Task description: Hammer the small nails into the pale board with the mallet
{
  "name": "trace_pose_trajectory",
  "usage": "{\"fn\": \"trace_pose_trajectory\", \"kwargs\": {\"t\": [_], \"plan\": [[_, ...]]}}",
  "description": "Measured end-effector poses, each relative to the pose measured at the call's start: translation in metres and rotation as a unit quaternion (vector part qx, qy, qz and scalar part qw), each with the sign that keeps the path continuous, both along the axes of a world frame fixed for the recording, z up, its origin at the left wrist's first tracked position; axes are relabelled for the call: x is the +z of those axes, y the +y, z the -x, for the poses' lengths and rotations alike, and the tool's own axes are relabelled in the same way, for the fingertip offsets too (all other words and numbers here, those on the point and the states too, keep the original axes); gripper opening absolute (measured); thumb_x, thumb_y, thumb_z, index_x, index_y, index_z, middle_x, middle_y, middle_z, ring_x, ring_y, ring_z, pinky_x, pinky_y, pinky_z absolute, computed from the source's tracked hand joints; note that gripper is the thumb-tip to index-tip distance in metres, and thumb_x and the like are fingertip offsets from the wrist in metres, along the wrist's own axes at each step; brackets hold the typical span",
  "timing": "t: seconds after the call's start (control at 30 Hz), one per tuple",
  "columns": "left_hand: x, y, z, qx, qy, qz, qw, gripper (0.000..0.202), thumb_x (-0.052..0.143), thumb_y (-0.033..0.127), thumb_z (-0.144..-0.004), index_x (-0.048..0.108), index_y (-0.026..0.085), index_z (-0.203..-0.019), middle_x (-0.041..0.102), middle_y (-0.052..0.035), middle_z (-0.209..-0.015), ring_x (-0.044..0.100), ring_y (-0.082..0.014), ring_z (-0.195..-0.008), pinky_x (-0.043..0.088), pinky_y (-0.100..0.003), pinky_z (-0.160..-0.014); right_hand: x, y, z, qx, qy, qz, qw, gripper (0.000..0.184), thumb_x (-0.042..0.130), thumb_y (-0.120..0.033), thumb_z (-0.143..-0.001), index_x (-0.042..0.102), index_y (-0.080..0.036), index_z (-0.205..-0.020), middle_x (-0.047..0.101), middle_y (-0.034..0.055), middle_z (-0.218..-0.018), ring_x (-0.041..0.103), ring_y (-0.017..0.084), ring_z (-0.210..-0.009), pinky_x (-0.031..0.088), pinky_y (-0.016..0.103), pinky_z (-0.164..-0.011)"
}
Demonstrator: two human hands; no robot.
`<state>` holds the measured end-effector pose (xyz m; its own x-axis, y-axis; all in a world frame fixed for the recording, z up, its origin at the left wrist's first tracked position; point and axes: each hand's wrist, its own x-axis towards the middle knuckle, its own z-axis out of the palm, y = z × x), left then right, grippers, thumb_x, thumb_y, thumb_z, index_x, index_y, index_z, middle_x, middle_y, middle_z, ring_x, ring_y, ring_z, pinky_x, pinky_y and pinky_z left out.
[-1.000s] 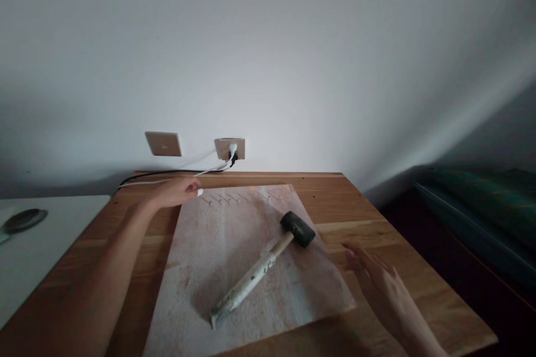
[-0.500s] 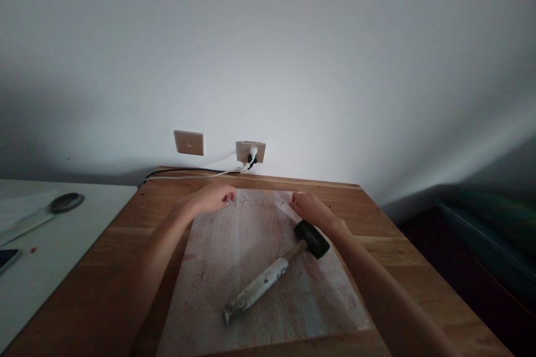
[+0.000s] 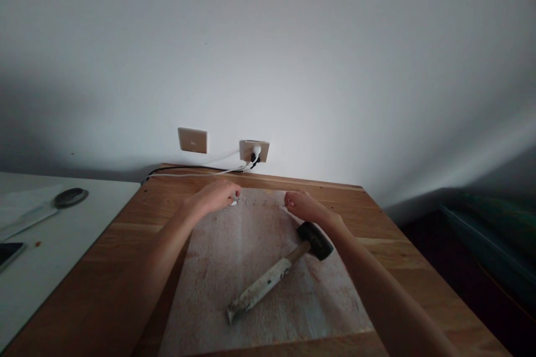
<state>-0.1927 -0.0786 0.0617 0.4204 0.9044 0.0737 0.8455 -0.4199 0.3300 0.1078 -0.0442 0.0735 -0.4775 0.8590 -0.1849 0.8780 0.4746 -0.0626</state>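
Observation:
A whitish, weathered board point(image 3: 251, 251) lies flat, with a row of several thin nails point(image 3: 255, 202) standing up along its far edge. My left hand point(image 3: 220, 195) is closed at the left end of that row, fingertips pinched close to the nails. A small white spot shows under its fingers; what it holds is too small to make out. At the row's right end, my right hand point(image 3: 304, 204) is also closed, its fingers curled, their contents hidden. Between my forearms a mallet with a black head point(image 3: 315, 240) and paint-worn handle point(image 3: 263, 285) rests diagonally on the board.
Beneath the board is a wooden tabletop point(image 3: 385, 251) against a white wall. Cables point(image 3: 196, 173) run from a wall socket point(image 3: 254, 150) along the back edge. On a white table point(image 3: 50, 279) at left are a roll of tape point(image 3: 70, 198), paper and a phone point(image 3: 10, 254).
My right hand has shifted left along the nail row, bringing it nearer my left hand. The left hand has barely moved, and the mallet stays where it lay. The view has shifted slightly.

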Motion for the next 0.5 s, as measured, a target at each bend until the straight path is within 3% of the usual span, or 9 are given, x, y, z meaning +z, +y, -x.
{"fn": "trace_pose_trajectory", "kwargs": {"t": [0.27, 0.5], "plan": [[-0.009, 0.004, 0.004, -0.039, -0.034, 0.018, 0.998, 0.034, 0.058, 0.001, -0.081, 0.078, 0.024, -0.096, 0.078, -0.0015, -0.087, 0.07, -0.017, -0.079, 0.046, -0.022, -0.073, -0.007, -0.001, 0.007, -0.014, -0.006, -0.012, 1.0, 0.031, 0.066, -0.037, -0.1, 0.066, -0.018, -0.125, 0.069, 0.008, -0.126, 0.07, 0.023, -0.107, 0.059, 0.044, -0.092], [0.002, 0.001, 0.001, -0.023, -0.04, -0.015, 0.999, 0.025, 0.065, 0.006, -0.083, 0.079, 0.021, -0.096, 0.078, -0.0034, -0.086, 0.071, -0.0186, -0.079, 0.046, -0.023, -0.073, 0.003, -0.005, 0.009, 0.005, 0.05, -0.01, 0.999, 0.023, 0.063, -0.033, -0.102, 0.069, -0.018, -0.118, 0.072, 0.0085, -0.118, 0.07, 0.022, -0.104, 0.058, 0.041, -0.092]]}}
